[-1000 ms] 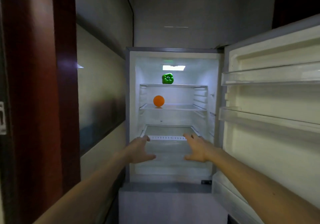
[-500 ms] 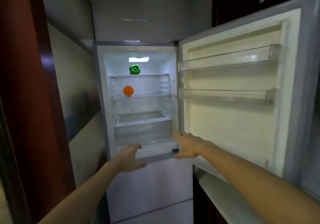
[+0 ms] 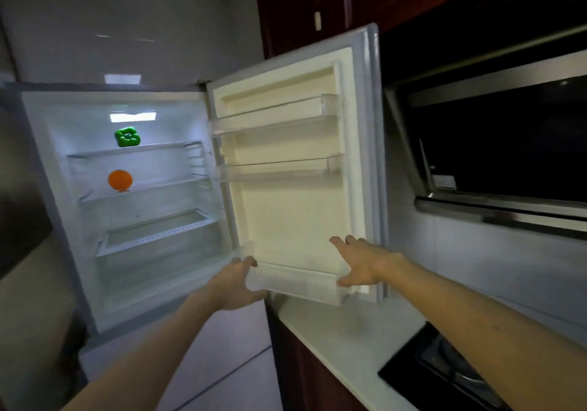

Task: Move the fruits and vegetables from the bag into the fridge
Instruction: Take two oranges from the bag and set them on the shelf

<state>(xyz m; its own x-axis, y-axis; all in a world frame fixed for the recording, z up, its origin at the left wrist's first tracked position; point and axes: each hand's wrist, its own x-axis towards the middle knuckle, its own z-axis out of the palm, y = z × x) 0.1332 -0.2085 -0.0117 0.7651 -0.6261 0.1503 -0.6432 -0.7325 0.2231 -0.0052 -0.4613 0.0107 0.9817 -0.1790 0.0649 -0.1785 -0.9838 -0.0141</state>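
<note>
The fridge (image 3: 57,207) stands open at the left. A green bell pepper (image 3: 127,137) sits on its top shelf, and an orange (image 3: 120,180) on the shelf below. The fridge door (image 3: 295,207) is swung wide to the right. My left hand (image 3: 235,286) is at the left end of the door's bottom bin (image 3: 295,282), fingers loosely curved and holding nothing. I cannot tell whether it touches the bin. My right hand (image 3: 365,264) is spread open in front of the door's lower right edge. No bag is in view.
A crisper drawer (image 3: 152,236) sits at the bottom of the fridge. A white countertop (image 3: 343,337) with a black gas hob (image 3: 444,375) lies at the lower right, under a dark range hood (image 3: 495,156). Dark red cabinets hang above.
The view has swung right, from the fridge interior to the door and counter. Both hands have moved from the crisper drawer over to the door's bottom bin.
</note>
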